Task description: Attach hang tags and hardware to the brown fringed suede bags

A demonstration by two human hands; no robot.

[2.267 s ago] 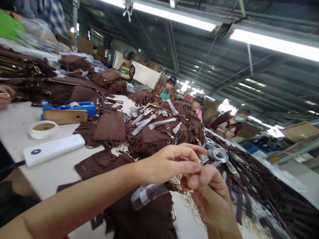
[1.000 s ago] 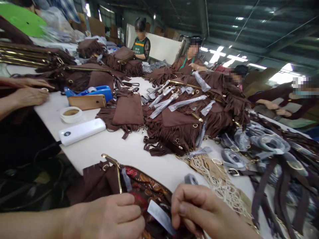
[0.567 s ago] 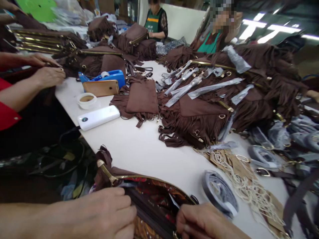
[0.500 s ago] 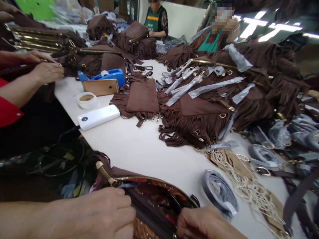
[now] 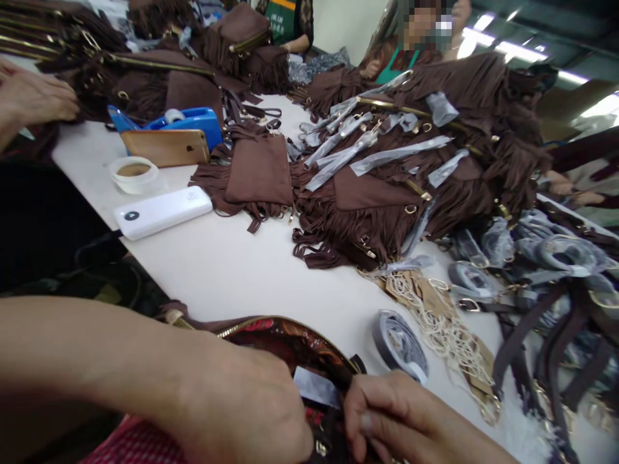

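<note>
A brown zip-top handbag [image 5: 203,320] lies open at the table's near edge, its patterned lining showing. My left hand [image 5: 242,399] reaches over the opening with fingers curled down; their tips and whatever they hold are hidden. At the bag's right side my right hand [image 5: 387,412] is closed, thumb against fingers, pinching the bag's edge. Between the hands, inside the opening, shows a pale greyish strip [image 5: 316,386]. A small metal fitting [image 5: 320,444] glints below it. Just beyond my right hand sits a coiled strap in clear plastic [image 5: 399,345].
Fringed brown bags [image 5: 382,193] are heaped across the table. To the left are a white power bank [image 5: 164,211], a tape roll [image 5: 134,175], a phone [image 5: 167,147] and a blue tape dispenser [image 5: 196,124]. White cords [image 5: 445,322] and wrapped straps [image 5: 570,254] lie right. Co-workers' hands [image 5: 39,96] show at the left.
My left hand has moved right and further over the bag's opening. The pale strip now shows inside. My right hand stays at the bag's right side. The view has shifted.
</note>
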